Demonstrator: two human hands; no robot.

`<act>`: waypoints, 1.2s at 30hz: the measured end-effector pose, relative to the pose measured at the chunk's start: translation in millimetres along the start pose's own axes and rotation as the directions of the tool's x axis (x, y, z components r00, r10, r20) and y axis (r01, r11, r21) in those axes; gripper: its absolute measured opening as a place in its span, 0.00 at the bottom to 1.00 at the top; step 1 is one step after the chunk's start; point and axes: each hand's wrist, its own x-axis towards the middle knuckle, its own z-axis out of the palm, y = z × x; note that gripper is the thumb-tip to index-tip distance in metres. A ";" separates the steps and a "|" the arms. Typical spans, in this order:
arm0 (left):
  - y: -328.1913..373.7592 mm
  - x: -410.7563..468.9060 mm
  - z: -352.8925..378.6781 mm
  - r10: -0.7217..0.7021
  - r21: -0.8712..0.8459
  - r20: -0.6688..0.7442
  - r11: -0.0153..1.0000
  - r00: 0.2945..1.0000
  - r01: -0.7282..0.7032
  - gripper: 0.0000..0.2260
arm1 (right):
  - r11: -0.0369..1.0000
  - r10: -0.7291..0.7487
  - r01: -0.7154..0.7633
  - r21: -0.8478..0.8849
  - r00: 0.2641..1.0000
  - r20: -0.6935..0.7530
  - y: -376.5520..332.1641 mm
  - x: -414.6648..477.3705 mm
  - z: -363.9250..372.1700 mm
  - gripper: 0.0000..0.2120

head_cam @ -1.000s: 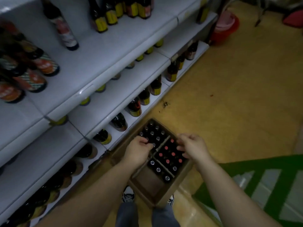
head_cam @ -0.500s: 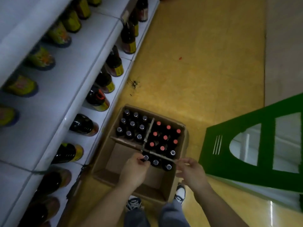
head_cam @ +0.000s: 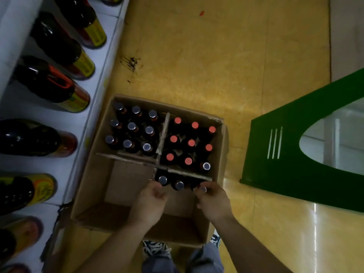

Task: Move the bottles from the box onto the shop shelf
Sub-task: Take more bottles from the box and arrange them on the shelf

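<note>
Over the box (head_cam: 220, 138) we close our left hand (head_cam: 149, 203) and right hand (head_cam: 213, 201) on 2 near-row bottles' caps (head_cam: 162, 180), the only reachable grip.

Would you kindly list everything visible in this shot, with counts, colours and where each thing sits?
Cardboard box: one, brown, open on the floor beside the shelf, split by cardboard dividers into four compartments.
Silver-capped bottles: nine, dark, far left compartment.
Red-capped bottles: eight, dark, far right compartment, plus one silver-capped bottle at its near right corner.
Near right compartment bottles: three, dark, silver caps, by the hands.
Near left compartment: holds no bottles.
Shelf: white, left, with large dark bottles bearing yellow or orange labels.
Floor: yellow.
Green panel: one, right.
Left hand: at the leftmost cap.
Right hand: fingers on the rightmost cap.
</note>
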 end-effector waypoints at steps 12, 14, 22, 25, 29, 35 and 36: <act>-13.8 57.4 52.8 0.042 0.071 0.075 0.996 0.996 -0.047 0.11 | 0.994 0.048 -0.057 -0.098 0.995 -0.085 39.7 68.6 4.1 0.16; -13.2 60.6 60.1 0.050 0.096 0.076 0.994 0.996 -0.057 0.12 | 0.992 0.051 -0.060 -0.109 0.996 -0.078 43.6 75.1 7.0 0.16; -27.5 84.2 93.0 0.053 0.219 0.056 0.974 0.997 -0.064 0.26 | 0.983 0.014 -0.026 -0.180 0.998 -0.065 52.9 94.7 17.4 0.20; -6.0 71.9 86.2 0.057 0.224 0.059 0.972 0.997 -0.069 0.20 | 0.979 -0.005 -0.007 -0.205 0.998 -0.059 55.0 97.2 19.0 0.22; -1.8 72.4 89.4 0.078 0.251 0.067 0.964 0.995 -0.092 0.19 | 0.966 -0.047 0.030 -0.256 0.997 -0.060 53.4 99.0 21.5 0.22; -2.5 73.7 97.4 0.104 0.322 0.009 0.941 0.995 -0.101 0.18 | 0.956 -0.094 0.058 -0.287 0.989 -0.115 54.8 97.6 27.2 0.22; -2.7 73.8 98.4 0.112 0.345 -0.003 0.933 0.994 -0.104 0.17 | 0.956 -0.103 0.064 -0.286 0.987 -0.121 55.0 97.4 27.7 0.22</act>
